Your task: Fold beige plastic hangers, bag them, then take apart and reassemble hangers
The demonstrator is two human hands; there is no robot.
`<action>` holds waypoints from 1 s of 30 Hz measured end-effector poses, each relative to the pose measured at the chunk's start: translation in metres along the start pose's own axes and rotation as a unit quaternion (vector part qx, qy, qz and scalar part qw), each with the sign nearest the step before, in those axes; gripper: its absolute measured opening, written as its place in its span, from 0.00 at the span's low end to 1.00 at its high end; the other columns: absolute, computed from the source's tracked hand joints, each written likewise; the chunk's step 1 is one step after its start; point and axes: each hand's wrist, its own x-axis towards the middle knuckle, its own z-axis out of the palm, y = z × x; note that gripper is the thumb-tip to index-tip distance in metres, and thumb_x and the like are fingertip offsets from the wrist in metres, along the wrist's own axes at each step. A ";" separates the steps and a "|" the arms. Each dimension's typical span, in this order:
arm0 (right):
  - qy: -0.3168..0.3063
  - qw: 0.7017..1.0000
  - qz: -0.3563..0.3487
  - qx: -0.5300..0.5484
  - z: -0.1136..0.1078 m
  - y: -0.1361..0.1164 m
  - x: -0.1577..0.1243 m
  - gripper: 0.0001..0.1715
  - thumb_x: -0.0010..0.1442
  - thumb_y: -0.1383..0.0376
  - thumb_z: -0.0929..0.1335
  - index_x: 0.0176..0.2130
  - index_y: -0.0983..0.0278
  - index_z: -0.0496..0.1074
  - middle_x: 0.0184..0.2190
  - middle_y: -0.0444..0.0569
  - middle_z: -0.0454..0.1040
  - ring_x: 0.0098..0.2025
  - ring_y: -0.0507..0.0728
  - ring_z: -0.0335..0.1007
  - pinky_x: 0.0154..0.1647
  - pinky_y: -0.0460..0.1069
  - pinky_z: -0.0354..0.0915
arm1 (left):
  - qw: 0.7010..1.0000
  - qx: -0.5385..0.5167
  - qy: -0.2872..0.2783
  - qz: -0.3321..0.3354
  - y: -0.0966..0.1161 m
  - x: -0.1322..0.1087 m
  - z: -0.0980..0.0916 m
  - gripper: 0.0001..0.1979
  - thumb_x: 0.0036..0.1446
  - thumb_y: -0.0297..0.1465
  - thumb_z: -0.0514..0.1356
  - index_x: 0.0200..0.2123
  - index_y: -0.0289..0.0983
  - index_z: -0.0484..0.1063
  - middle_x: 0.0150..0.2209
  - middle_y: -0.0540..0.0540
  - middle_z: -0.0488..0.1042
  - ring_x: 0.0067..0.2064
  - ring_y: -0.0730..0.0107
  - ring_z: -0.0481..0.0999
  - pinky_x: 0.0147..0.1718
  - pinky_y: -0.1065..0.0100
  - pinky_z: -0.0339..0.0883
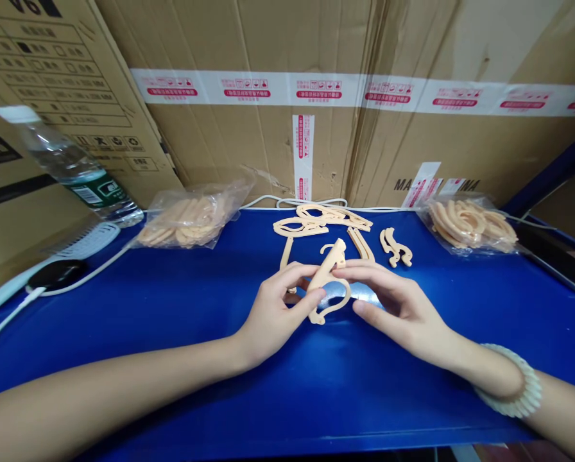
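Note:
Both hands meet over the middle of a blue table [172, 359], holding one peach-coloured plastic piece [326, 273] with a curved hook end. My left hand [275, 311] pinches its lower part between thumb and fingers. My right hand [396, 305] grips it from the right, fingers stretched along it, a pale beaded bracelet [521, 388] on the wrist. Just behind lie several loose peach plastic pieces [321, 221] and a small hooked pair [396, 247].
Two clear bags of the same peach pieces lie at the back, a left bag [188, 218] and a right bag [473, 224]. A water bottle [70, 167], a white fan [83, 240], a black puck with cable [54, 274] and cardboard boxes [316, 96] surround the table.

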 end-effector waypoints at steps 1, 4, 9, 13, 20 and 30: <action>-0.006 0.999 0.018 0.034 -0.001 0.001 0.001 0.19 0.67 0.66 0.69 0.56 0.55 0.74 0.57 0.51 0.73 0.61 0.60 0.69 0.63 0.58 0.65 | 1.000 0.004 0.000 0.003 0.000 0.000 0.000 0.11 0.62 0.32 0.64 0.48 0.42 0.78 0.44 0.47 0.78 0.43 0.66 0.79 0.36 0.72 0.76; 0.008 0.993 0.055 0.101 -0.001 0.001 0.002 0.16 0.67 0.66 0.69 0.54 0.56 0.76 0.55 0.50 0.75 0.57 0.59 0.72 0.59 0.55 0.69 | 1.000 0.005 0.009 0.002 0.002 0.001 0.000 0.11 0.62 0.33 0.64 0.48 0.41 0.78 0.44 0.47 0.78 0.42 0.67 0.79 0.35 0.72 0.76; 0.075 0.982 0.089 0.148 0.002 0.001 0.003 0.11 0.65 0.65 0.72 0.48 0.59 0.75 0.49 0.48 0.76 0.50 0.55 0.75 0.50 0.49 0.73 | 1.000 0.000 0.030 -0.009 0.002 -0.001 0.000 0.11 0.62 0.33 0.64 0.48 0.39 0.76 0.42 0.47 0.78 0.39 0.68 0.80 0.33 0.72 0.76; 0.116 0.971 0.125 0.166 0.004 0.003 0.003 0.10 0.65 0.62 0.71 0.45 0.59 0.69 0.36 0.44 0.74 0.38 0.52 0.75 0.39 0.46 0.72 | 0.999 0.008 0.047 -0.012 0.003 -0.002 0.001 0.11 0.62 0.33 0.63 0.48 0.40 0.73 0.41 0.48 0.78 0.33 0.72 0.78 0.28 0.74 0.73; 0.051 0.965 0.174 0.188 0.006 0.008 0.002 0.12 0.71 0.56 0.65 0.47 0.62 0.64 0.29 0.42 0.72 0.20 0.47 0.62 0.20 0.43 0.59 | 0.993 0.095 0.039 0.052 0.002 -0.005 0.001 0.09 0.66 0.31 0.60 0.49 0.41 0.72 0.43 0.49 0.78 0.40 0.71 0.79 0.39 0.71 0.73; -0.082 0.954 0.216 0.191 0.011 -0.001 -0.001 0.20 0.71 0.49 0.62 0.41 0.64 0.64 0.24 0.43 0.72 0.15 0.47 0.60 0.16 0.43 0.56 | 0.941 0.263 -0.018 0.210 -0.001 -0.005 -0.006 0.11 0.69 0.27 0.55 0.53 0.39 0.68 0.48 0.46 0.79 0.45 0.70 0.81 0.43 0.73 0.72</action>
